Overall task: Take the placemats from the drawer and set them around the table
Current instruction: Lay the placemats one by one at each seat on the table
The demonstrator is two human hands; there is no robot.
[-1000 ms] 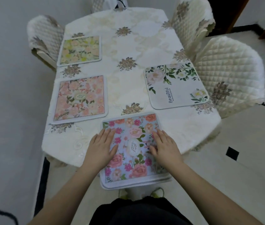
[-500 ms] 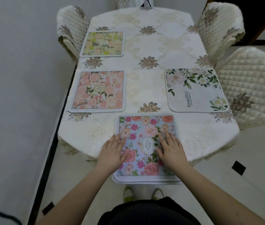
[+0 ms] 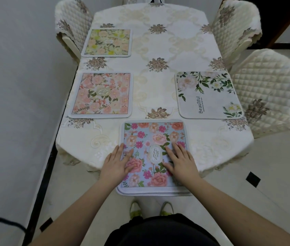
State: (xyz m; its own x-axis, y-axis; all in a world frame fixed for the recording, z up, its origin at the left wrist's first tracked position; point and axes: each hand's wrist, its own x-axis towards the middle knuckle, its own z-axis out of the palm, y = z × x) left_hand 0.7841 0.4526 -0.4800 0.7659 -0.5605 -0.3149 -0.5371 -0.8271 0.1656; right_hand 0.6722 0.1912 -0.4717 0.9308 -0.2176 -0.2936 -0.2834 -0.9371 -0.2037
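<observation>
On blue placemat (image 3: pixel 154 139): "GARDEN"

Four placemats lie on the table (image 3: pixel 158 96): two along its left edge, one at right, one at the near end. Both hands rest flat on the nearest placemat (image 3: pixel 154 139), which overhangs the table's edge.

The person has two bare arms with no sleeves on them, and the left hand (image 3: pixel 116 164) and right hand (image 3: pixel 181 161) wear no gloves, rings or watch. Below the arms is a black piece of clothing (image 3: pixel 160 231). Just above that black cloth peek two yellow-green shoes (image 3: pixel 135 208).
</observation>
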